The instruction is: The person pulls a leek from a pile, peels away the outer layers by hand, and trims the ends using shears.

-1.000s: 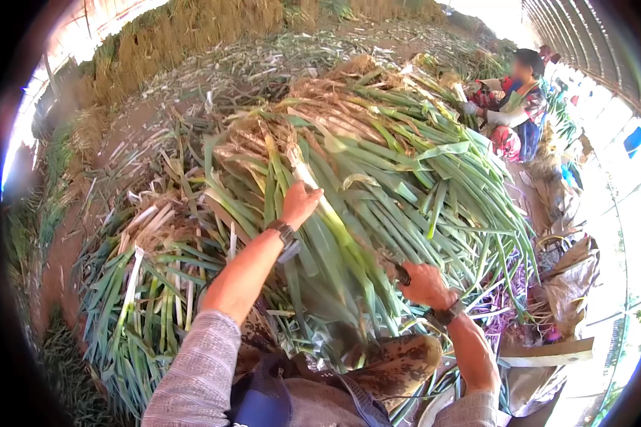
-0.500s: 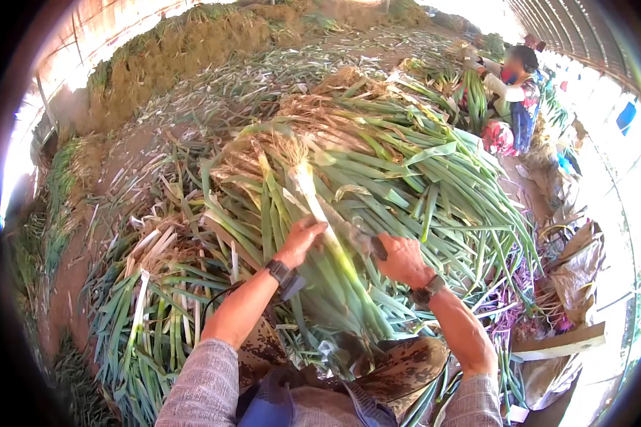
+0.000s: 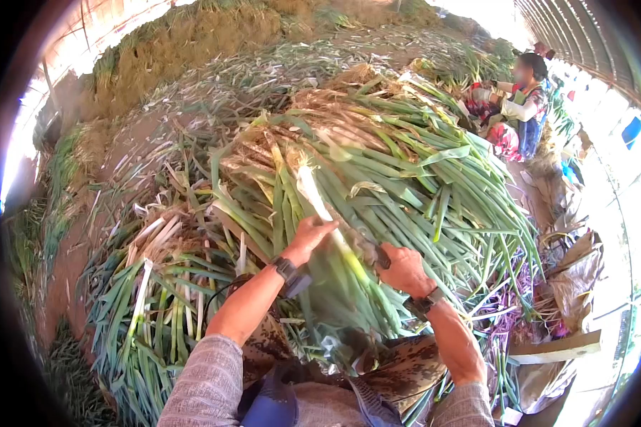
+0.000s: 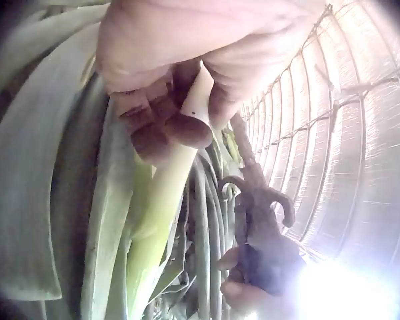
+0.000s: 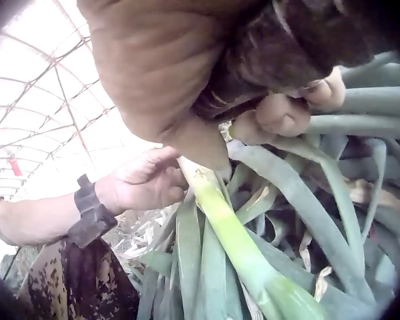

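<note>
One leek (image 3: pixel 312 191) pinched in left hand (image 3: pixel 308 238), right hand (image 3: pixel 404 270) fisted round tool (image 3: pixel 377 255)

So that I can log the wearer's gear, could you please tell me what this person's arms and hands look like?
The left hand and right hand are bare, without gloves. Each wrist carries a dark strap with a small dark unit on it. Grey knitted sleeves cover only the upper arms, leaving the forearms bare.
</note>
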{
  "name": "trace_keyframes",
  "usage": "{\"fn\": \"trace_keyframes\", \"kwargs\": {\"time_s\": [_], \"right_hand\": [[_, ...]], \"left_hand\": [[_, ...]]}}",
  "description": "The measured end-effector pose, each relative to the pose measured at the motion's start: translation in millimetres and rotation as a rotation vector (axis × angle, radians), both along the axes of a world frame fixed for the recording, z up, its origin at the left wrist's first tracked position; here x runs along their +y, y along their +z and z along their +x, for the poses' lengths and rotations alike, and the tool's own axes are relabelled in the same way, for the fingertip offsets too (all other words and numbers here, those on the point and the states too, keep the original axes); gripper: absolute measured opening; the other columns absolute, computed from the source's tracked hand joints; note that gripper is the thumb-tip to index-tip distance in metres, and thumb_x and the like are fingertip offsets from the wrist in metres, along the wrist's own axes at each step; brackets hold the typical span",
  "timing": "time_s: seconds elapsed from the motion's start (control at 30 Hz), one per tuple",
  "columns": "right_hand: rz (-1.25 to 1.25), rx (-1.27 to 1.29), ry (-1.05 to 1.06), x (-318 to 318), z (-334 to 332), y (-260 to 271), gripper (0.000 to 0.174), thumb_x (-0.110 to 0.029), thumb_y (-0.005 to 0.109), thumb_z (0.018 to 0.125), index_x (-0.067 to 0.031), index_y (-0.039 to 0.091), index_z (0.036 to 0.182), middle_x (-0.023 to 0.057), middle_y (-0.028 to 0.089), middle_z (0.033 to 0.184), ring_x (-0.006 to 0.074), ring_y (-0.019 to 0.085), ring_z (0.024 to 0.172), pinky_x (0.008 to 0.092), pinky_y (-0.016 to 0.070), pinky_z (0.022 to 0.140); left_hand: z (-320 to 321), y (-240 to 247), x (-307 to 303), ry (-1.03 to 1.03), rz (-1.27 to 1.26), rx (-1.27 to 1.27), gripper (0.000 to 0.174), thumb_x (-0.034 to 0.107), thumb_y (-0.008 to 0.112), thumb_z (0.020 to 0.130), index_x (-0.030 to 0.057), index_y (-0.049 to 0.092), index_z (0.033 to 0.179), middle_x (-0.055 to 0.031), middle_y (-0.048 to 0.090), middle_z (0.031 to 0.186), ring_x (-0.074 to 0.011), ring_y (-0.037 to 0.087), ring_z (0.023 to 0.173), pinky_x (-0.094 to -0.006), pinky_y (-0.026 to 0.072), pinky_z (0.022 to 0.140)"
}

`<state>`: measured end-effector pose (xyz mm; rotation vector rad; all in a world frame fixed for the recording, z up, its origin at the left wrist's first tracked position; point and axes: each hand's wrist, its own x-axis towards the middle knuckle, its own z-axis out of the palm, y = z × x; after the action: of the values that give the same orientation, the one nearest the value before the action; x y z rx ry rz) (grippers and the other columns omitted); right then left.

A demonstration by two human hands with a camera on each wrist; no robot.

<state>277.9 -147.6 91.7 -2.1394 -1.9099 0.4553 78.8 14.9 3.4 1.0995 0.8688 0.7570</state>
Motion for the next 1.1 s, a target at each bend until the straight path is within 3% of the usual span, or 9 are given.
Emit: {"fn": "trace_keyframes", "kwargs": {"time_s": [0.07,0.2,0.27,0.37,0.4,0.57,0.83,0.93,1.1], "right_hand": [[0.207,0.046,0.041,-1.6,8.6,-15.3,0.032,-0.029,0.068,0.079,-0.0063,0.062,0.101,0.0202,0.067,0.079,0.042,0.064,0.079,0.0523,0.0493,0.07],[0.179,0.033,0.038,13.1,-3.1,-1.3,0.031,-0.028,0.067,0.079,-0.0062,0.062,0.1,0.0194,0.067,0.077,0.0417,0.064,0.076,0.0518,0.05,0.07],[0.271,-0.016,0.075,27.6,-2.4,-5.2,0.029,-0.027,0.067,0.079,-0.0066,0.063,0.099,0.0188,0.067,0.074,0.0415,0.064,0.072,0.0516,0.0502,0.068],[0.17,0.02,-0.006,41.4,-15.2,22.3,0.024,-0.022,0.062,0.078,-0.0128,0.064,0.101,0.0203,0.068,0.08,0.0434,0.064,0.077,0.0543,0.0488,0.07],[0.122,-0.033,0.005,45.4,-16.2,26.4,0.029,-0.027,0.066,0.08,-0.0077,0.063,0.102,0.02,0.068,0.08,0.0407,0.065,0.079,0.0507,0.0503,0.072],[0.11,-0.012,0.04,31.5,-6.6,27.7,0.031,-0.027,0.067,0.079,-0.0079,0.065,0.103,0.0199,0.068,0.08,0.04,0.065,0.08,0.0494,0.0508,0.073],[0.11,0.148,0.008,-31.7,3.0,-15.9,0.028,-0.026,0.067,0.078,-0.0079,0.069,0.099,0.0176,0.069,0.081,0.0394,0.065,0.08,0.0479,0.0515,0.073],[0.055,0.155,0.054,-43.8,6.3,-24.1,0.034,-0.028,0.068,0.077,-0.0084,0.069,0.105,0.0168,0.069,0.08,0.0373,0.067,0.08,0.0459,0.0528,0.074],[0.093,0.165,0.085,-43.9,5.4,-28.8,0.033,-0.029,0.069,0.077,-0.0108,0.069,0.104,0.0164,0.069,0.079,0.0374,0.067,0.079,0.0476,0.0533,0.072]], "left_hand": [[-1.0,0.4,0.7,-0.052,-0.058,-0.067,0.02,0.019,0.072,0.09,0.0017,0.064,0.095,-0.0054,0.066,0.081,-0.0123,0.061,0.062,-0.0284,0.0513,0.049],[-5.2,4.3,2.1,-0.082,-0.131,-0.082,0.018,0.017,0.071,0.09,0.0016,0.064,0.095,-0.0054,0.065,0.08,-0.0133,0.062,0.062,-0.0283,0.0519,0.05],[-6.5,10.4,1.6,-0.112,-0.142,-0.108,0.017,0.018,0.067,0.092,0.0024,0.061,0.094,-0.0074,0.065,0.079,-0.0171,0.062,0.06,-0.0348,0.055,0.051],[-12.2,0.4,11.2,-0.151,-0.214,-0.148,0.014,0.015,0.063,0.09,0.0025,0.06,0.095,-0.0093,0.065,0.081,-0.0211,0.062,0.064,-0.0385,0.0547,0.054],[-13.4,-2.7,11.7,-0.144,-0.213,-0.147,0.014,0.015,0.063,0.09,0.0025,0.06,0.095,-0.0093,0.065,0.081,-0.0211,0.062,0.064,-0.0385,0.0547,0.054],[-21.3,-11.5,23.2,-0.277,-0.186,-0.251,0.017,0.017,0.057,0.089,0.0032,0.061,0.099,-0.0093,0.066,0.09,-0.0239,0.063,0.075,-0.0402,0.0521,0.065],[-42.8,28.7,55.5,0.165,-0.028,-0.511,0.031,0.036,0.062,0.094,0.0104,0.061,0.111,-0.0041,0.068,0.102,-0.0195,0.064,0.095,-0.0383,0.0498,0.086],[-54.1,51.2,52.6,0.135,-0.079,-0.828,0.04,0.043,0.062,0.096,0.0082,0.06,0.115,-0.005,0.067,0.101,-0.0216,0.063,0.098,-0.0417,0.0489,0.091],[-48.4,20.1,64.2,0.22,-0.276,-0.579,0.049,0.052,0.059,0.095,0.0102,0.056,0.12,-0.0031,0.064,0.106,-0.0216,0.062,0.093,-0.0417,0.0496,0.088]]}}
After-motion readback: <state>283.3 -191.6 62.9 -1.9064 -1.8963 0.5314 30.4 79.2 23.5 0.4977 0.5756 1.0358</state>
